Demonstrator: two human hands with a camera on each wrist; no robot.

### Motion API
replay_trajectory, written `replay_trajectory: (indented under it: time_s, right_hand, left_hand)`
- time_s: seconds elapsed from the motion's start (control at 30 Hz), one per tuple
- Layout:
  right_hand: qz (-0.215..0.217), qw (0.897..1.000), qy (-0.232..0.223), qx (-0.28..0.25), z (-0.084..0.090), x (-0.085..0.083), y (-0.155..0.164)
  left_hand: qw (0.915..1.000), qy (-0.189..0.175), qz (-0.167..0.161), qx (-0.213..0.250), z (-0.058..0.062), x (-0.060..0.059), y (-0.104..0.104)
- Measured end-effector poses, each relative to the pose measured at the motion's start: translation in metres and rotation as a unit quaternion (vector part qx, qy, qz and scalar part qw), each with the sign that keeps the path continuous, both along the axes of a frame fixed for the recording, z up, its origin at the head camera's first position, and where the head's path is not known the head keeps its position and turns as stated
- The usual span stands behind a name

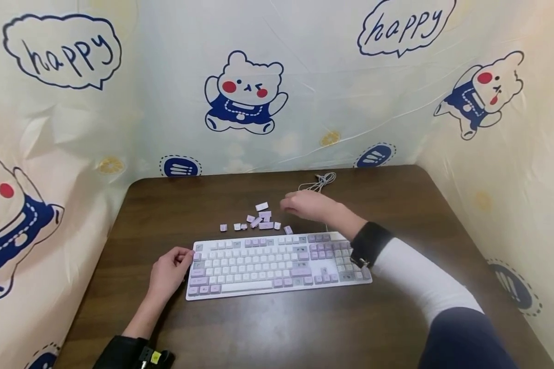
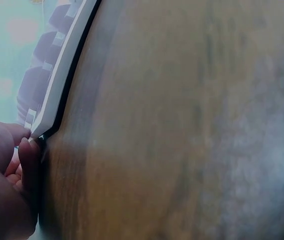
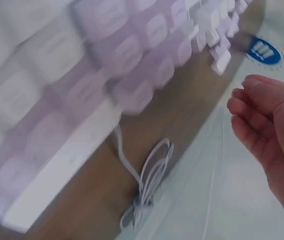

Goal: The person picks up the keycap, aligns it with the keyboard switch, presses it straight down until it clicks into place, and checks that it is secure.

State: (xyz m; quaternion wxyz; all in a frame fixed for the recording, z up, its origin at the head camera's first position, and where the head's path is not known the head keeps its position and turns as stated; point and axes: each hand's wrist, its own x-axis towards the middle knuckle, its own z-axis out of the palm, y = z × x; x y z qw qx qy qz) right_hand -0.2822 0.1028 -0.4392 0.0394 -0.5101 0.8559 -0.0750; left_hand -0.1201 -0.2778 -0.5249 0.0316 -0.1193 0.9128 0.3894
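A white and lilac keyboard (image 1: pixel 277 264) lies on the dark wooden table (image 1: pixel 281 328). My left hand (image 1: pixel 168 271) pinches the keyboard's left end; the left wrist view shows my fingertips (image 2: pixel 25 145) on its corner (image 2: pixel 44 122). Behind the keyboard lies a small heap of loose keycaps (image 1: pixel 258 219). My right hand (image 1: pixel 307 205) hovers just right of that heap with relaxed fingers (image 3: pixel 252 107) and holds nothing. The keycaps (image 3: pixel 222 37) lie beyond those fingers in the right wrist view, where the keyboard (image 3: pixel 66 85) is blurred.
The keyboard's coiled grey cable (image 1: pixel 320 182) (image 3: pixel 147 187) lies at the back of the table. Printed sheets with bears and "happy" bubbles (image 1: pixel 244 92) wall the table on three sides.
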Motion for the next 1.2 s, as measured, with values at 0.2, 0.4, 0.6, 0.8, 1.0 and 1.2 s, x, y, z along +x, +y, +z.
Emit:
replay_trajectory:
  time_s: [0.2, 0.4, 0.6, 0.8, 1.0, 1.2]
  right_hand:
    - [0.02, 0.999, 0.033, 0.029, -0.017, -0.01, -0.035]
    - [0.016, 0.996, 0.065, 0.066, -0.03, -0.01, -0.052]
    - [-0.007, 0.994, 0.067, 0.085, -0.035, -0.008, -0.059]
    - [-0.027, 0.994, 0.063, 0.09, -0.038, -0.01, -0.064]
    - [-0.048, 0.993, 0.03, 0.099, -0.038, -0.01, -0.068]
    - [-0.072, 0.993, -0.025, 0.091, -0.034, -0.011, -0.074]
  left_hand:
    - [1.0, 0.008, 0.0, 0.002, 0.0, 0.001, 0.0]
    - [1.0, 0.003, 0.003, 0.005, -0.001, 0.003, 0.001]
    - [1.0, -0.003, 0.006, 0.007, 0.001, 0.004, 0.001]
    - [0.9999, 0.003, 0.009, 0.006, 0.001, 0.003, 0.001]
    - [0.9999, 0.001, 0.01, 0.005, 0.0, 0.003, 0.001]
    - [0.9999, 0.011, 0.013, 0.003, 0.001, 0.004, 0.002]
